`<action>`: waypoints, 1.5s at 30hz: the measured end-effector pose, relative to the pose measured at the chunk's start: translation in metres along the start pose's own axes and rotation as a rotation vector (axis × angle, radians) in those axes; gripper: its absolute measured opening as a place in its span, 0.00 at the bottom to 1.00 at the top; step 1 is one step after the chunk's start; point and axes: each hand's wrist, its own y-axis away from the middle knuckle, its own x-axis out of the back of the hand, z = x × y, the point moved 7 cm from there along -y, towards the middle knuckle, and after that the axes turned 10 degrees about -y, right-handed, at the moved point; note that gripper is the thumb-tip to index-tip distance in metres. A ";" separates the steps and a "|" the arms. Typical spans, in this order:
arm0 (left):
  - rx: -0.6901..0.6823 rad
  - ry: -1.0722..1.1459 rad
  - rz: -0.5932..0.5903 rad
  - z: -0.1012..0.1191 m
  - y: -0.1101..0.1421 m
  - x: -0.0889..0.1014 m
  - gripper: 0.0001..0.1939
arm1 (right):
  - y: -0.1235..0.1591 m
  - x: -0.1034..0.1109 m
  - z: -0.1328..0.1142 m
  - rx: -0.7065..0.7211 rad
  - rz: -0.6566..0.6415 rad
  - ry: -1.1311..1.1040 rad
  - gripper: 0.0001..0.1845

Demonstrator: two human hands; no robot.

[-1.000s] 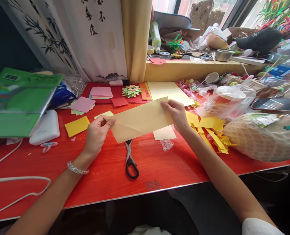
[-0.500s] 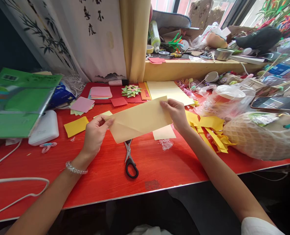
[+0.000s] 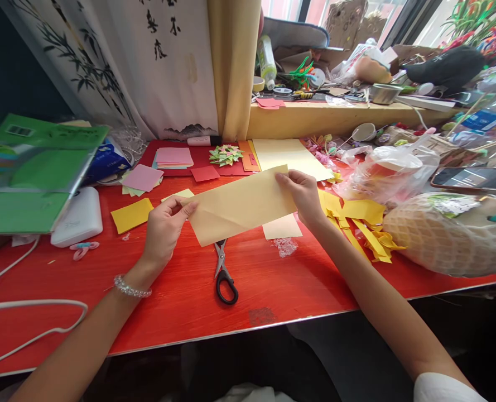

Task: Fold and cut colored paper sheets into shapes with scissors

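A long strip of pale yellow paper (image 3: 239, 206) is stretched between my two hands above the red table, tilted up to the right, with faint creases toward its left end. My left hand (image 3: 167, 226) pinches its left end between thumb and fingers. At the upper right corner, my right hand (image 3: 301, 194) grips it the same way. Below the strip lie black-handled scissors (image 3: 225, 273), their blade tips hidden under the paper. A pale paper square (image 3: 284, 227) rests just behind its right part, and a yellow sheet (image 3: 131, 215) lies left of my left hand.
Yellow paper scraps (image 3: 365, 218) and a netted round bundle (image 3: 452, 231) are at the right. Pink paper squares (image 3: 174, 157) and a folded paper wreath (image 3: 226, 155) sit at the back. A green folder (image 3: 34, 178) and a white box (image 3: 79, 218) stand left.
The hands and the paper strip hold nearly the same pose. The whole view has shifted very slightly.
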 end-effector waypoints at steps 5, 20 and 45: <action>0.005 0.016 0.007 0.003 0.001 0.001 0.05 | 0.000 -0.001 0.001 0.003 -0.011 -0.004 0.17; 0.040 0.018 0.010 0.002 0.000 0.002 0.07 | -0.001 -0.001 0.002 -0.033 -0.024 -0.002 0.16; -0.993 -1.007 -0.769 0.009 0.030 -0.120 0.19 | -0.017 0.006 0.047 0.076 -0.212 0.578 0.17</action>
